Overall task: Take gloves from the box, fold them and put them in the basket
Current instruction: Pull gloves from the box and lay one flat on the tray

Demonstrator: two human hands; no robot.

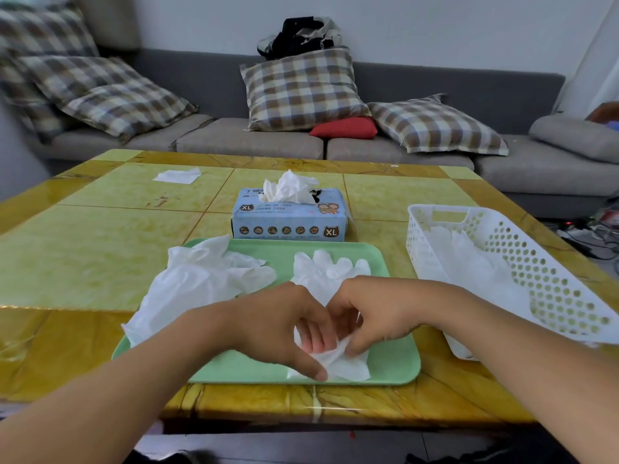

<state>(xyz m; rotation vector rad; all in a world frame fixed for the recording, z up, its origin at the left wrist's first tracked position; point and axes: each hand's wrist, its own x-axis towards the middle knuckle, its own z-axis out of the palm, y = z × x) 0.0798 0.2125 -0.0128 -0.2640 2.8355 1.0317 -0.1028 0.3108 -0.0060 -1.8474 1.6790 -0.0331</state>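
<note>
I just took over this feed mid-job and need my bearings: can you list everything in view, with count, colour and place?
glove being folded: one, white, near edge of the tray, under both hands
loose gloves: a heap, white, tray's left side, spilling onto the table
flat glove: one, white, tray's far right part
tray: one, green, table front centre
glove box: one, blue, behind the tray, a white glove sticking out of the top
basket: one, white, perforated, right of the tray, white gloves inside
tissue: one, white, table far left
table: one, yellow-green
sofa: one, grey, with checked cushions
left hand: grips the glove
right hand: pinches the glove
</note>
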